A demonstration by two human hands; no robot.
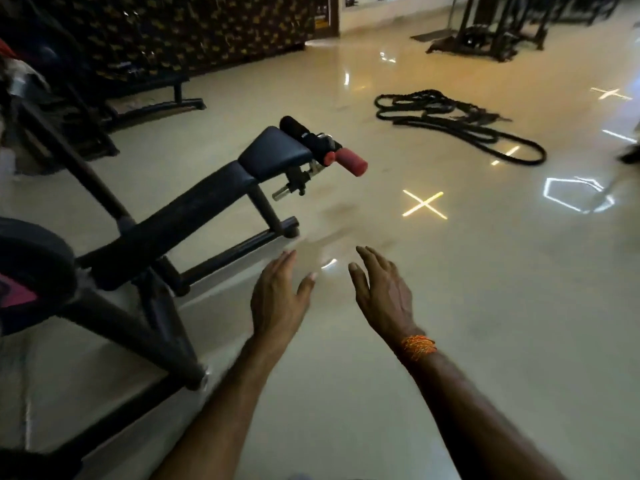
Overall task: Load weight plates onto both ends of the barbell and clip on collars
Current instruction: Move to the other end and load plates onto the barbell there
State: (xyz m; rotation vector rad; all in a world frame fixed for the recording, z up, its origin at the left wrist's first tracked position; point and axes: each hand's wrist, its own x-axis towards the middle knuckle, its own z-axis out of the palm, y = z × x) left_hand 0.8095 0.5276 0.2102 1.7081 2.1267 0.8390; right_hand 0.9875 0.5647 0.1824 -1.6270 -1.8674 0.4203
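Observation:
My left hand (277,299) and my right hand (384,296) are stretched out side by side over the glossy floor, fingers apart, holding nothing. An orange thread band circles my right wrist. At the left edge a dark round weight plate (34,258) with a pink patch below it shows only in part, beside the bench frame. No barbell or collar is in view.
A black decline bench (194,206) with red and black foam rollers (349,161) stands to the left of my hands. A coiled black battle rope (450,119) lies on the floor ahead. Dark machine frames (485,32) stand at the back right, another bench (152,88) at back left.

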